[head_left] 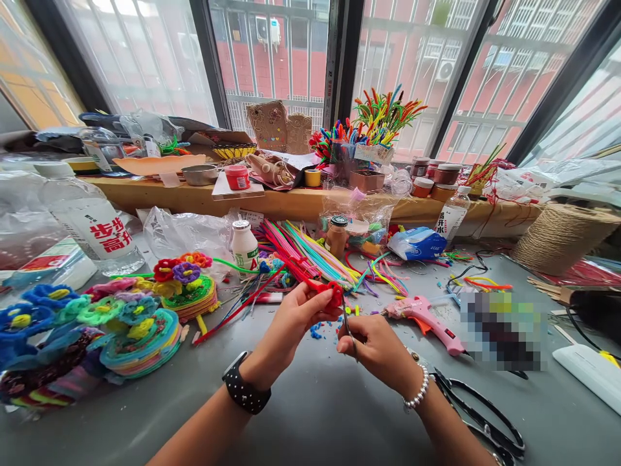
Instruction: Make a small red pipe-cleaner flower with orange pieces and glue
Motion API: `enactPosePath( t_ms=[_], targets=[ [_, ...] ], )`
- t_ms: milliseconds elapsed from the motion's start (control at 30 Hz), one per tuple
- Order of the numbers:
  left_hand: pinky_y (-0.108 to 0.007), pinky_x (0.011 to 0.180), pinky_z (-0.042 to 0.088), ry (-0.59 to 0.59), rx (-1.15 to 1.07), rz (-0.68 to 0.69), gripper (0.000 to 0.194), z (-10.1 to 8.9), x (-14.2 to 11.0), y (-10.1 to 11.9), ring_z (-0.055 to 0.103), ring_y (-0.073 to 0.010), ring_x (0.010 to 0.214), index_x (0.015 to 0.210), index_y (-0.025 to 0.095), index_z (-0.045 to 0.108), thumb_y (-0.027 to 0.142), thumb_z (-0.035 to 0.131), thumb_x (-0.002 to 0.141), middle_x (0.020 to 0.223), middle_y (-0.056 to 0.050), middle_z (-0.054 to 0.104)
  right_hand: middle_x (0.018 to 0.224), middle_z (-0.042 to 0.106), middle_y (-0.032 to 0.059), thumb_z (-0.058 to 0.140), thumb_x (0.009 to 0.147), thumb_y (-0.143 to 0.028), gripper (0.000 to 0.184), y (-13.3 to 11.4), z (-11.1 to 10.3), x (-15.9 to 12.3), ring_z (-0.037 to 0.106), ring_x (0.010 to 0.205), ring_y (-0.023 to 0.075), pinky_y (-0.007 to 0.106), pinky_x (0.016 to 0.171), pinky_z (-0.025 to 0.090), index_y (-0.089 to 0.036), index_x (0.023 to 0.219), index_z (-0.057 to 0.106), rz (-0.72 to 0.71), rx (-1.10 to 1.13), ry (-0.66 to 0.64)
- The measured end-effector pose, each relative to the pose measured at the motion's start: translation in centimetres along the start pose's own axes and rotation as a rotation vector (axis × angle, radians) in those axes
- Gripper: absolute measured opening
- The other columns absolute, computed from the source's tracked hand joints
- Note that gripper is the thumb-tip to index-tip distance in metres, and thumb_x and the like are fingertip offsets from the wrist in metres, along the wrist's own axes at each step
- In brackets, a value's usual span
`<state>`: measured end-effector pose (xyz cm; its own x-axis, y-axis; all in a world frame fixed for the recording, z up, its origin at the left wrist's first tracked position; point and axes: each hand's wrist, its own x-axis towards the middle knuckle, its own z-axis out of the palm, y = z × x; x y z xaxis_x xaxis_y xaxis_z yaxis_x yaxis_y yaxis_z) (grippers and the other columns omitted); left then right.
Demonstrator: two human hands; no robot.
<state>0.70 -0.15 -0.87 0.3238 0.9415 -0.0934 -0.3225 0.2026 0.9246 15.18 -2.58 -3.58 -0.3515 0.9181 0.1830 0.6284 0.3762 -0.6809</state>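
Observation:
Between its thumb and fingers, my left hand (295, 318) pinches a red pipe cleaner (334, 294), looped into a small petal shape. Long red ends trail away from that hand to the lower left. My right hand (377, 353) is closed around a small pair of scissors (345, 312), held upright with the blades against the right side of the red loop. Whether the blades are parted I cannot tell. Behind the hands lies a bundle of coloured pipe cleaners (310, 249). Blue clippings (317, 331) are scattered on the grey table (310, 414) below.
Pipe-cleaner flower pots (140, 343) stand at left, near a large water bottle (92, 220). A white bottle (244, 246) and brown jar (336, 237) sit behind. To the right are a pink glue gun (427, 320), black-framed glasses (480, 408) and a twine spool (563, 236).

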Motion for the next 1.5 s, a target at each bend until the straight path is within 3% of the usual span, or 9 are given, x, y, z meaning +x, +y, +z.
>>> enactPosePath(
  t_ms=[233,833,1233,1500],
  targets=[
    [-0.023,0.061,0.046,0.128,-0.046,0.020,0.015,0.9,-0.3,-0.7,0.057,-0.0092,0.057,0.070,0.015,0.047,0.022,0.059,0.068,0.065,0.002,0.057,0.045,0.045,-0.0003,0.021,0.070,-0.070,0.067,-0.1,0.6,0.1,0.036,0.044,0.0084,0.021,0.046,0.028,-0.014,0.048,0.049,0.048,-0.008,0.066],
    [-0.021,0.058,0.045,0.110,0.049,0.127,0.014,0.7,-0.3,-0.3,0.051,-0.0084,0.062,0.073,0.017,0.049,0.023,0.059,0.067,0.070,0.002,0.056,0.046,0.046,0.0003,0.019,0.070,-0.070,0.069,0.6,-0.6,-0.2,0.039,0.045,0.0091,0.020,0.046,0.031,-0.013,0.051,0.052,-0.043,0.055,-0.103],
    [-0.022,0.058,0.044,0.096,0.065,0.116,0.016,0.3,-0.2,-0.3,0.052,-0.0090,0.059,0.072,0.017,0.048,0.026,0.060,0.066,0.068,0.002,0.056,0.046,0.048,0.0007,0.020,0.071,-0.070,0.068,0.6,-0.6,-0.1,0.041,0.045,0.0090,0.020,0.047,0.031,-0.014,0.049,0.051,-0.055,0.098,-0.077],
    [-0.020,0.058,0.042,0.078,0.084,0.115,0.014,0.0,-0.1,-0.2,0.048,-0.0068,0.057,0.073,0.017,0.047,0.025,0.057,0.069,0.067,0.003,0.053,0.040,0.047,-0.0010,0.035,0.071,-0.063,0.059,0.4,-0.7,0.0,0.042,0.041,0.0081,0.019,0.045,0.032,-0.015,0.040,0.045,-0.028,0.150,-0.011]
  ],
)
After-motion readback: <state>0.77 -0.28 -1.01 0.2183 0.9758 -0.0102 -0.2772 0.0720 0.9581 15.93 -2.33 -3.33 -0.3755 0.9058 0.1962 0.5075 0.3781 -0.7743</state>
